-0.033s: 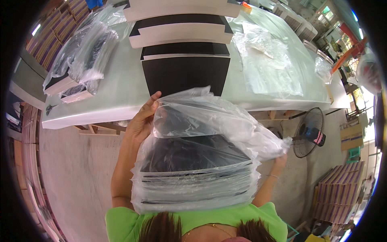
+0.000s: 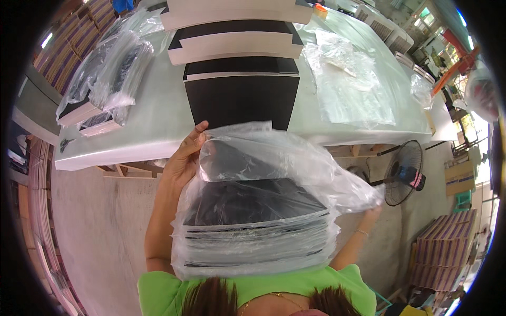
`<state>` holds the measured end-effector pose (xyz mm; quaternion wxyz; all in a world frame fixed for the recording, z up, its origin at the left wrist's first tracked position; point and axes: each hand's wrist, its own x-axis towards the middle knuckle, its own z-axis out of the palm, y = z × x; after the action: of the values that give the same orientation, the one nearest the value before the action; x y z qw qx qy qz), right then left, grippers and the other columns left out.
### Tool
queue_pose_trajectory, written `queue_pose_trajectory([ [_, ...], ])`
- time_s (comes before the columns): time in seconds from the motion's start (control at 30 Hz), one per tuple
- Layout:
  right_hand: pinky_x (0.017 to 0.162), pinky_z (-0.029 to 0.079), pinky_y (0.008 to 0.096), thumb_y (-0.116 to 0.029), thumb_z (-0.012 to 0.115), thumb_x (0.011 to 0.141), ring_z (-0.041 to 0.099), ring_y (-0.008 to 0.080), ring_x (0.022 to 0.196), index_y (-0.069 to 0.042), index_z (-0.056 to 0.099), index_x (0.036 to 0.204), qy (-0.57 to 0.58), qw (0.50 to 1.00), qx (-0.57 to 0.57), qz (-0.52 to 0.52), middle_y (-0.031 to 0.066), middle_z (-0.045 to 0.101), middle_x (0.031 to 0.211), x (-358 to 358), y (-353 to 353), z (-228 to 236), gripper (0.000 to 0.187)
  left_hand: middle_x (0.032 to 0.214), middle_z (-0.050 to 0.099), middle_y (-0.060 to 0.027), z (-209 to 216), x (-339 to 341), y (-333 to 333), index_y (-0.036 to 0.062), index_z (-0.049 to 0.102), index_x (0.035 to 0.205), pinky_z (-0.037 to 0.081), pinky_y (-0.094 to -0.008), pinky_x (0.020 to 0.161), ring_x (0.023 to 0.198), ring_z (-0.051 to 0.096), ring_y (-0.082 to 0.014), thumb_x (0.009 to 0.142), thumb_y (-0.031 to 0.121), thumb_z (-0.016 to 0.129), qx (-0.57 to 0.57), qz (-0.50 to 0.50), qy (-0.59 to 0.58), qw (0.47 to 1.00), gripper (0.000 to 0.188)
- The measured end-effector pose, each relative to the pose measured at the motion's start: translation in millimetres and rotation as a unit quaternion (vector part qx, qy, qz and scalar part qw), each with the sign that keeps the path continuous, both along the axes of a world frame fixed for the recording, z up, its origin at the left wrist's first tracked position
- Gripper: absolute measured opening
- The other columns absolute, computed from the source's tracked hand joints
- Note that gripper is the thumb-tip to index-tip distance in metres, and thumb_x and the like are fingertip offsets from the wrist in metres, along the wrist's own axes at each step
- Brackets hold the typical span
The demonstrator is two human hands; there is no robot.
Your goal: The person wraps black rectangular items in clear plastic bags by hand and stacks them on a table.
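Note:
My left hand (image 2: 185,155) pinches the upper left edge of a clear plastic bag (image 2: 311,158) just beyond the table's front edge, on my side. The bag stretches to the right and narrows into a bunched end, gripped by my right hand (image 2: 372,214), whose fingers are partly hidden and blurred. Below, close against my green top, lies a stack of black flat sheets (image 2: 258,203) wrapped in crinkled clear plastic. Whether the held bag belongs to that wrapping I cannot tell. Straight ahead stand black panels (image 2: 242,102) with white edges, in a row of offset stacks on the table.
The table (image 2: 153,142) has a pale cover. On its left lie plastic-wrapped black-and-white stacks (image 2: 113,87) and small scissors (image 2: 66,144); on its right, flat clear bags (image 2: 353,89). A fan (image 2: 405,174) stands at right, near piled striped boards (image 2: 443,250).
My right hand has moved slightly right and down with the bunched end of the bag. The bag's raised top edge sits a little lower. My left hand stays nearly in place.

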<state>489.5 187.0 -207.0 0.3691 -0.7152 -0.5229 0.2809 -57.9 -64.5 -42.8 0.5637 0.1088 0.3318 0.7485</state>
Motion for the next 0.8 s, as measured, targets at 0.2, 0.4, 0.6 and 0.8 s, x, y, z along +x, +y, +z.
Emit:
queue_pose_trajectory([
  [0.2, 0.062, 0.043, 0.0254, -0.04, 0.05, 0.09, 0.051, 0.0127, 0.07, -0.008, 0.051, 0.109, 0.376, 0.888, 0.259, -0.046, 0.0012, 0.054, 0.087, 13, -1, 103, 0.037, 0.081, 0.058, 0.0028, 20, 12, 18, 0.0097, 0.051, 0.108, 0.039, -0.0119, 0.056, 0.069, 0.055, -0.0034, 0.077, 0.008, 0.071, -0.028, -0.055, 0.161, 0.985, 0.038],
  [0.4, 0.04, 0.032, 0.0178, -0.049, 0.056, 0.085, 0.039, 0.0045, 0.049, -0.009, 0.051, 0.114, 0.317, 0.872, 0.09, 0.362, -0.0017, 0.051, 0.077, -190, -27, 158, 0.05, 0.083, 0.059, 0.0016, 47, 53, 59, 0.0075, 0.051, 0.108, 0.044, -0.0206, 0.071, 0.078, 0.057, -0.0071, 0.074, 0.009, 0.073, -0.014, -0.16, 0.258, 0.953, 0.041],
  [0.6, 0.072, 0.042, 0.0277, -0.024, 0.072, 0.074, 0.048, 0.0132, 0.079, -0.004, 0.057, 0.095, 0.128, 0.795, 0.022, 0.592, 0.0045, 0.057, 0.086, -321, -94, 203, 0.032, 0.081, 0.06, -0.0012, 55, 68, 68, 0.0052, 0.054, 0.106, 0.043, -0.02, 0.067, 0.072, 0.055, -0.0062, 0.08, 0.012, 0.068, 0.078, -0.156, 0.306, 0.936, 0.03],
  [0.8, 0.062, 0.039, 0.0239, -0.02, 0.067, 0.08, 0.045, 0.0069, 0.07, -0.003, 0.055, 0.081, 0.188, 0.787, 0.025, 0.588, 0.0, 0.053, 0.07, -338, -77, 203, 0.021, 0.083, 0.06, -0.0044, 68, 27, 57, 0.0048, 0.052, 0.109, 0.041, -0.0187, 0.065, 0.068, 0.05, -0.0063, 0.094, 0.029, 0.049, 0.024, -0.05, 0.38, 0.924, 0.028],
])
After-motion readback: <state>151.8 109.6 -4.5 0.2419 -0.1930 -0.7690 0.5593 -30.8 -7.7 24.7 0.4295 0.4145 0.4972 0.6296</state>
